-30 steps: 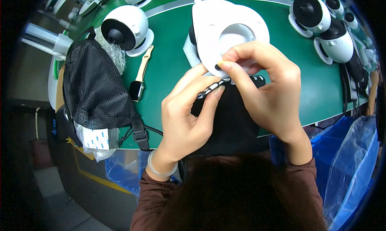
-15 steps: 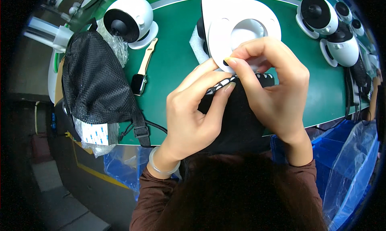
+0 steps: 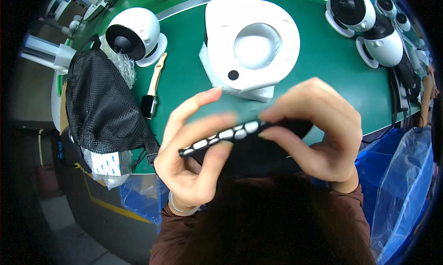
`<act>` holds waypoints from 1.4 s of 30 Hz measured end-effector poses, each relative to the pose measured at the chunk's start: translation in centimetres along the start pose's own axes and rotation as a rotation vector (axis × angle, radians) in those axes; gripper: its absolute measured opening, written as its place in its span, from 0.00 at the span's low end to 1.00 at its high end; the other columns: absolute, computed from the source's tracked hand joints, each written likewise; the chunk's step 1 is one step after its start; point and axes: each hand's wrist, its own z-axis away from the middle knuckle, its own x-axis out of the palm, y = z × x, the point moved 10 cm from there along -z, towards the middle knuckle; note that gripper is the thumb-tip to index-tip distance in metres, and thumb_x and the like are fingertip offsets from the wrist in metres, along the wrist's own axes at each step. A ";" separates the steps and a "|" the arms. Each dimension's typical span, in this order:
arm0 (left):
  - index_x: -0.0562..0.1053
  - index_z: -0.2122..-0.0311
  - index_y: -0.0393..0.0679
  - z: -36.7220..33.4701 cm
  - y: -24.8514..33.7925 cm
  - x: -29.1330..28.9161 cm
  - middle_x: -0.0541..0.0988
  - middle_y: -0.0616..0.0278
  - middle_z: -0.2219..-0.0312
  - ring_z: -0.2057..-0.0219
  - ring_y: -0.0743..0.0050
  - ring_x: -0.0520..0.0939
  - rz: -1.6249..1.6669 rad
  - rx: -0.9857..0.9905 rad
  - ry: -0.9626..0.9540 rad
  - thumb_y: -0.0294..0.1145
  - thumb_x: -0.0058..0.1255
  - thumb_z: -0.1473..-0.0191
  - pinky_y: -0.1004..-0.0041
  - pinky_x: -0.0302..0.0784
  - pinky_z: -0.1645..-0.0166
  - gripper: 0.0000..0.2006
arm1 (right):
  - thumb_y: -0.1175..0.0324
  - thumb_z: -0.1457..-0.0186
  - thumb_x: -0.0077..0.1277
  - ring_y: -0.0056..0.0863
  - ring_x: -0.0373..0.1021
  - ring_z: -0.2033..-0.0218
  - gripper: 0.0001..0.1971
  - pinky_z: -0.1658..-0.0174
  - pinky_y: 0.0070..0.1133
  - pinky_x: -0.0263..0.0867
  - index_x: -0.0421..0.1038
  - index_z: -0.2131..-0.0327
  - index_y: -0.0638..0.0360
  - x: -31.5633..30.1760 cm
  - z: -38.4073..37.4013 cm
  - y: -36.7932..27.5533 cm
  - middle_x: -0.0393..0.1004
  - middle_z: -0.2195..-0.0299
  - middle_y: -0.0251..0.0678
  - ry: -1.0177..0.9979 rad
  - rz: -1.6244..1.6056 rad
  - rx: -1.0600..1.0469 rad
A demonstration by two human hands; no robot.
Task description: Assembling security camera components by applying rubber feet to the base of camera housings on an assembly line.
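Observation:
A bent black sheet [image 3: 226, 135] with a row of white oval spots along its top edge is in my hands, low in front of me. My left hand [image 3: 189, 161] grips its left part between thumb and fingers, the index finger raised off it. At its right end the thumb and fingers of my right hand [image 3: 325, 131] are pinched together, slightly blurred. Beyond my hands lies a white rounded device [image 3: 288, 41] with its round recess facing up. A small striped black pad [image 3: 233, 75] sits on its near rim. White foam [image 3: 209, 66] lies under the device.
A smartwatch [image 3: 148, 106], a black mesh bag [image 3: 101, 103] and a white camera with a black front [image 3: 147, 32] stand left on the green table [image 3: 184, 48]. More cameras [image 3: 385, 48] are at the right. Blue bins with clear plastic [image 3: 401, 186] sit below the table edge.
Both hands have drawn back from the device toward me with the black sheet. The small black pad now shows on the device's near rim, where my fingers were. The view has shifted slightly.

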 end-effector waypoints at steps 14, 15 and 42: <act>0.73 0.76 0.32 0.2 -0.5 0.9 0.77 0.56 0.79 0.77 0.78 0.76 -0.056 -0.065 0.018 0.15 0.53 0.66 0.83 0.69 0.72 0.07 | 0.74 0.69 0.56 0.25 0.70 0.72 0.09 0.61 0.27 0.64 0.71 0.77 0.54 -0.4 1.3 -2.5 0.73 0.76 0.30 0.089 0.458 -0.194; 0.73 0.76 0.32 0.2 -0.5 0.8 0.77 0.56 0.79 0.77 0.78 0.76 -0.057 -0.065 0.019 0.15 0.53 0.66 0.83 0.69 0.72 0.07 | 0.74 0.69 0.56 0.25 0.70 0.73 0.09 0.61 0.27 0.64 0.71 0.77 0.54 -0.4 1.3 -2.6 0.73 0.76 0.29 0.090 0.467 -0.220; 0.73 0.75 0.34 -1.4 -0.5 1.1 0.73 0.52 0.71 0.71 0.73 0.74 -0.268 0.114 -0.041 0.15 0.53 0.67 0.80 0.67 0.65 0.08 | 0.78 0.56 0.49 0.23 0.69 0.68 0.03 0.63 0.16 0.64 0.68 0.75 0.68 -3.7 0.5 5.2 0.72 0.71 0.40 0.262 0.067 0.259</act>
